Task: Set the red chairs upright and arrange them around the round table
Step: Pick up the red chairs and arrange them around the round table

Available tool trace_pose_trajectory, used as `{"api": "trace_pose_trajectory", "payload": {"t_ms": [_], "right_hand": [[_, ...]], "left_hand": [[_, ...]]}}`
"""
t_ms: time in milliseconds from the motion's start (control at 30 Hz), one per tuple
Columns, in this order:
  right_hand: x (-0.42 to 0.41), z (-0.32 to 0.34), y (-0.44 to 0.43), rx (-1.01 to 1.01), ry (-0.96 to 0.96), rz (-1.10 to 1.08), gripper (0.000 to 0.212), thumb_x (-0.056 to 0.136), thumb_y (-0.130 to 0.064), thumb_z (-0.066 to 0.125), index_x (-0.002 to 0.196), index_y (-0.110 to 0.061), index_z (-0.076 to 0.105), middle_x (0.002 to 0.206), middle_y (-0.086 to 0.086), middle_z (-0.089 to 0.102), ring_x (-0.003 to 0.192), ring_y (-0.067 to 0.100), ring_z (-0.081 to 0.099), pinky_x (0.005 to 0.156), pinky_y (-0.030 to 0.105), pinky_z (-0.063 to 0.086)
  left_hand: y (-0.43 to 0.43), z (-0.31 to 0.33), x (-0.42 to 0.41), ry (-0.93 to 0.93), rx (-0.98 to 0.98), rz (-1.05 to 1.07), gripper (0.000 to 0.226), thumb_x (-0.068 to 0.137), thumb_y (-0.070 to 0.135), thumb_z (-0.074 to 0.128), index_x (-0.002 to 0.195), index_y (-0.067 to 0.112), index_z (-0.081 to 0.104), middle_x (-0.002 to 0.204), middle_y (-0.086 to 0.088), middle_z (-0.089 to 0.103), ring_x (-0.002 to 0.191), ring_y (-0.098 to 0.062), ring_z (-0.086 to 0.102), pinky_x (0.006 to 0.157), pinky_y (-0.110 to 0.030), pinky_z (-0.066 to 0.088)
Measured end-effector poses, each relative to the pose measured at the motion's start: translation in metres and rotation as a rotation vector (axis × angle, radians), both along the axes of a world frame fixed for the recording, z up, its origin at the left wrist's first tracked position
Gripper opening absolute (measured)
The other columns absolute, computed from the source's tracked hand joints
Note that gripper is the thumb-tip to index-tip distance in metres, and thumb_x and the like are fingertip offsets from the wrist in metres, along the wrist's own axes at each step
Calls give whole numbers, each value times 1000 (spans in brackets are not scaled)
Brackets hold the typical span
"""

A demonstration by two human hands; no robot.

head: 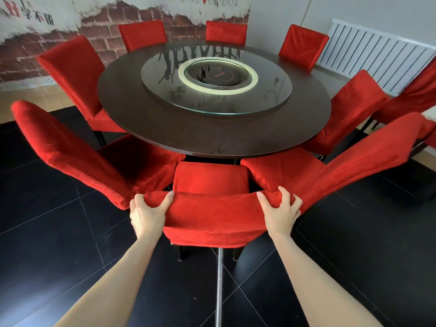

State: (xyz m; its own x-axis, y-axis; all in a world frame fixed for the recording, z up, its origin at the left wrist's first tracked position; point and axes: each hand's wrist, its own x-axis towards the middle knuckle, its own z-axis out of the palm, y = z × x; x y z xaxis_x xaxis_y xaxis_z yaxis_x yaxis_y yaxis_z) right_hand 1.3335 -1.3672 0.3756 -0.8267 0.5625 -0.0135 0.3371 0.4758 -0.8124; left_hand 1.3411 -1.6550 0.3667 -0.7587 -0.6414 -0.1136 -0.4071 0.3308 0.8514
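Note:
A red-covered chair [212, 215] stands upright right in front of me, its seat tucked toward the dark round table [212, 138]. My left hand [147, 214] grips the left end of its backrest top, and my right hand [279, 210] grips the right end. Red chairs stand close on either side: one at the left [77, 156] and one at the right [342, 166]. Several more upright red chairs ring the far side of the table.
A glass turntable [212, 100] with a sunken hotplate sits in the table's middle. A white radiator [382, 57] lines the right wall, with another red chair [415, 97] near it. A brick-pattern mural covers the back wall. Black floor tiles spread around me.

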Motion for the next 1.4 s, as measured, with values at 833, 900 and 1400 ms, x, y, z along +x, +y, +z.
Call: {"api": "trace_pose_trajectory", "payload": {"t_ms": [833,900,1400], "right_hand": [[-28,0,10,-23,55,-60,61,81,-50,74,132,-25,54,141,4,32,126,31,33,99,48,42],[-27,-2,11,-29,60,-68,61,80,-50,74,132,-25,54,141,4,32,126,31,34,99,49,43],[-61,2,19,-12,136,-105,54,82,-48,73,127,-24,57,138,4,35,123,29,37,85,37,40]], "left_hand": [[9,3,-23,10,-55,-109,73,72,66,69,111,9,45,109,0,41,94,-27,47,74,-39,39],[9,2,-22,15,-55,-111,73,72,66,69,112,10,45,109,1,40,92,-24,44,74,-39,39],[16,10,-48,48,-99,-132,72,75,64,70,113,7,47,114,-8,48,99,-37,53,76,-37,33]]}}
